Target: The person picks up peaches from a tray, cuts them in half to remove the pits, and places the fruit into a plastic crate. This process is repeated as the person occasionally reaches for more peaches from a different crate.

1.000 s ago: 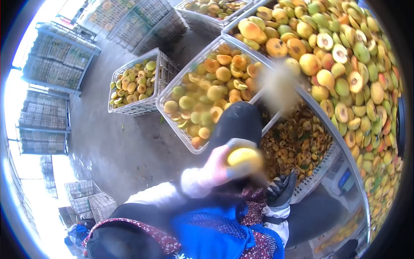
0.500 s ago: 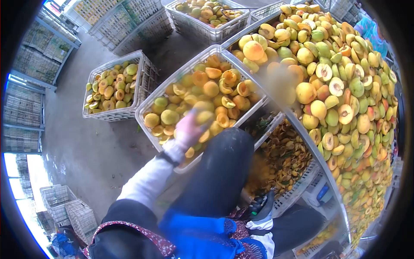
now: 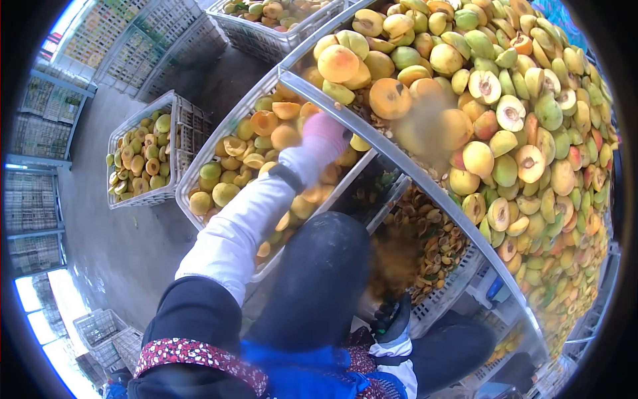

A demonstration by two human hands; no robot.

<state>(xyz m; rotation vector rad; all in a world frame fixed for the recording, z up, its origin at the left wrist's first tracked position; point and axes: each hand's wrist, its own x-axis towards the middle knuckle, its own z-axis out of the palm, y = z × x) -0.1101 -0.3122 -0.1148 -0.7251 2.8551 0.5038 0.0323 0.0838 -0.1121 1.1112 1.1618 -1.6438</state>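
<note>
My left hand (image 3: 323, 130), in a pinkish covering below a white sleeve, is over the near crate (image 3: 191, 174), close to the metal rim (image 3: 382, 147) of the sorting table. Its fingers are blurred and mostly hidden. That crate holds yellow-orange fruit halves (image 3: 226, 193) that look like peaches or apricots. Between my knees is my right hand (image 3: 393, 326), in a dark and grey glove with a white cuff. Its fingers look curled, around something dark that I cannot make out. A big heap of whole and halved fruit (image 3: 505, 166) covers the table to the right.
Below the table edge stands a crate of brownish scraps (image 3: 432, 259). Another fruit crate (image 3: 171, 143) is on the floor to the left, with one more (image 3: 279, 43) behind. Stacked crates (image 3: 139, 46) line the back left. Part of a person in blue (image 3: 561, 16) shows at the far right.
My left hand has moved from the middle of the near crate, where it was at a fruit, up and right to the table rim. The view has shifted.
</note>
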